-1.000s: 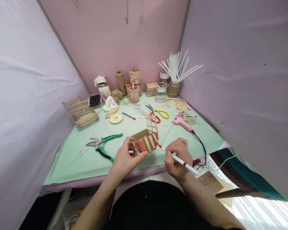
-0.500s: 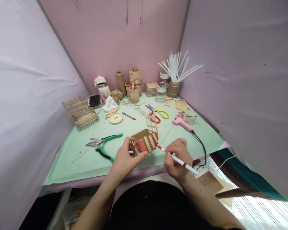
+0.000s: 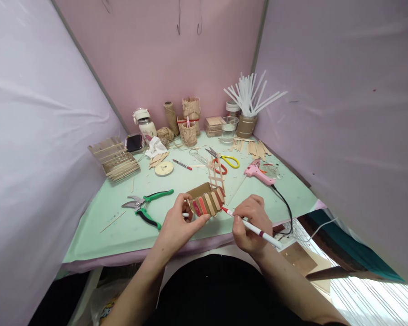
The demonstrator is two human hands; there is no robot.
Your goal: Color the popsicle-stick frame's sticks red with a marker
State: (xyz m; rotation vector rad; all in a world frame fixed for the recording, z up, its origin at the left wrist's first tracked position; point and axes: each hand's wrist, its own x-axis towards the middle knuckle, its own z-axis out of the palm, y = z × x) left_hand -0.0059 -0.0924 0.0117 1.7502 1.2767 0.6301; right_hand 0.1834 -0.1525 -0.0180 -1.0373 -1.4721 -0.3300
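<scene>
My left hand [image 3: 178,226] is closed around the left end of a small cardboard box [image 3: 200,190] faced with upright craft sticks. Some sticks are coloured in red shades and others are bare wood; a ladder-like stick frame [image 3: 216,172] rises behind its right end. A white piece [image 3: 185,215], perhaps a marker cap, pokes out between the left fingers. In my right hand [image 3: 253,222] is a white felt-tip marker [image 3: 263,235], gripped like a pen. Its red tip is at the lower right of the box; whether it touches a stick is too small to tell.
Green-handled pruning shears [image 3: 144,206] lie left of my hands. Scissors [image 3: 229,160], a red pen [image 3: 182,164] and a pink glue gun [image 3: 258,173] with a trailing cord lie beyond. A water cup [image 3: 228,131], twine [image 3: 170,117] and a stick rack [image 3: 117,158] stand farther back.
</scene>
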